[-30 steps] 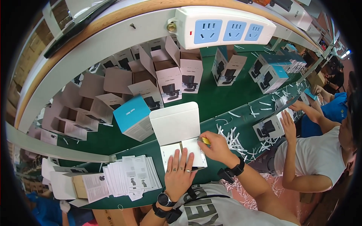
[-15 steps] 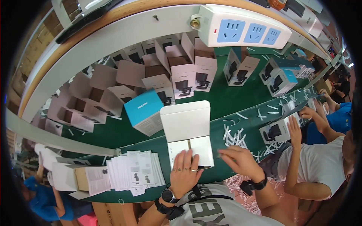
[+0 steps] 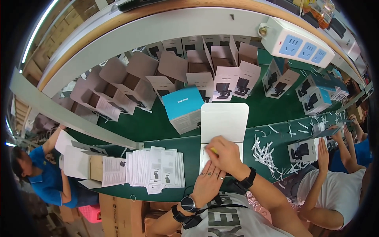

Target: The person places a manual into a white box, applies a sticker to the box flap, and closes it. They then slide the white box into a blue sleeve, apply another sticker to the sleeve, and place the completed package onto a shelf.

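A small white box (image 3: 224,123) stands before me at the table's near edge, its lid flap raised and leaning back. My left hand (image 3: 207,182) lies with fingers stretched across the box's near side. Above it my right hand (image 3: 229,157) is over the box, its fingers pinched on a small yellow thing (image 3: 214,150) too hidden to name. The two hands overlap, covering most of the box's near part. To the left lies a fanned stack of printed leaflets (image 3: 136,168).
A closed teal-and-white box (image 3: 185,112) sits just behind. Open cartons (image 3: 138,81) line the back. White paper strips (image 3: 265,156) litter the table on the right. A power strip (image 3: 298,42) hangs from the shelf. Co-workers sit left (image 3: 51,177) and right (image 3: 331,193).
My right hand has moved left from beside the box to over it, next to my left hand. The view has swung left, so the scene sits farther right.
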Tool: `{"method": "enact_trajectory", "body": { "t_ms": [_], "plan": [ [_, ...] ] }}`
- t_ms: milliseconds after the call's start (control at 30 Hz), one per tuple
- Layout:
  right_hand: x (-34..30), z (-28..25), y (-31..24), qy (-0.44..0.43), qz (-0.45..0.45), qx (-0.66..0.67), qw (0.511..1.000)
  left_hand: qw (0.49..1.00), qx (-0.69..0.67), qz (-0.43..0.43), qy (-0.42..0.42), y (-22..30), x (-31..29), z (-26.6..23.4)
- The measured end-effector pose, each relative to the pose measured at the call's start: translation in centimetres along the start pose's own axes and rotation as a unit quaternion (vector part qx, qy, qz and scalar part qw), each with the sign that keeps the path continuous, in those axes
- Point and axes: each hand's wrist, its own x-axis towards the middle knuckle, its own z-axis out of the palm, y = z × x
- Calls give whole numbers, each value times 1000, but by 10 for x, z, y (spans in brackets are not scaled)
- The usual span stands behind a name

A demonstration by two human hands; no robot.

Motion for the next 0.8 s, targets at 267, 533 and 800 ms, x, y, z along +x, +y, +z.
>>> {"method": "enact_trajectory", "body": {
  "t_ms": [267, 533, 800],
  "plan": [
    [-2, 5, -2, -65, 2, -3, 998, 997, -10, -25, -73, -4, -8, 2],
    [5, 9, -8, -90, 64, 21, 994, 999, -2, 26, 22, -12, -10, 1],
    [-60, -104, 54, 80, 129, -78, 985, 999, 1, 18, 37, -22, -9, -10]
  ]
}}
